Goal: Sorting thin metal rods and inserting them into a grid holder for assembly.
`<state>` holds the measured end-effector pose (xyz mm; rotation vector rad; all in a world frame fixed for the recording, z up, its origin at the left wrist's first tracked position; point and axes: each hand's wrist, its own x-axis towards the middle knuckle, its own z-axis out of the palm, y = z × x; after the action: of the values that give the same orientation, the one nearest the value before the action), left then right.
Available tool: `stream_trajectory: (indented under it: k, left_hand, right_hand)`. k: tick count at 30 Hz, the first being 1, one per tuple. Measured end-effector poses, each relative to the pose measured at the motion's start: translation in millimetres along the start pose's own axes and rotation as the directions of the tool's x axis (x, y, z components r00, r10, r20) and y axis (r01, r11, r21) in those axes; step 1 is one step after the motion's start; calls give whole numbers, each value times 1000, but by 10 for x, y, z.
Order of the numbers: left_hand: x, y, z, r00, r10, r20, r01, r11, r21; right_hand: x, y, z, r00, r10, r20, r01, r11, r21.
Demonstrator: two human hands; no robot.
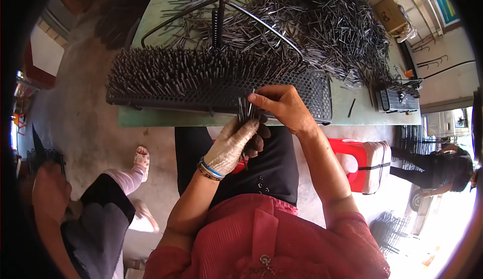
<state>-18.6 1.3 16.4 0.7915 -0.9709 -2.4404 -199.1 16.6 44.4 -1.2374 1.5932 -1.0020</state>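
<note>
My gloved left hand (229, 145) is closed round a small bundle of thin dark metal rods (243, 112), held just in front of the table edge. My bare right hand (287, 108) pinches at the upper end of this bundle, thumb and forefinger on a rod. Right behind both hands lies a long black tray with a perforated top (314, 97). Upright rods (161, 72) fill its left and middle holes densely, while bare holes show at its right end. Fingers of my left hand partly hide the bundle's lower end.
A large heap of loose rods (332, 25) covers the back of the green table (156, 119). A black metal frame (222, 20) rises behind the tray. At the table's right stands a smaller rack (395, 99). A red stool (347, 153) is at right; another person (103, 213) sits at left.
</note>
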Motion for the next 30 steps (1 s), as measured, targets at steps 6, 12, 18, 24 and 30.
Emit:
stream_trajectory:
  k: [6, 12, 18, 24, 30]
  left_hand:
    - [33, -143, -103, 1000, -24, -9, 24, 1000, 4]
    - [53, -149, -53, 998, -54, -44, 53, 999, -5]
    - [40, -172, -80, 996, -67, -65, 68, 998, 2]
    - [46, -170, -86, 996, -75, -55, 75, 997, -8]
    - [67, -183, -70, 995, -85, -52, 85, 996, -13]
  right_hand:
    - [25, -29, -92, 961, -38, -272, 78, 987, 140]
    - [291, 8, -127, 797, -277, -536, 267, 959, -99]
    - [388, 75, -31, 760, -345, -550, 272, 938, -212]
    - [342, 0, -38, 782, -373, -499, 270, 925, -268]
    - [340, 86, -30, 757, -441, -482, 327, 895, -305]
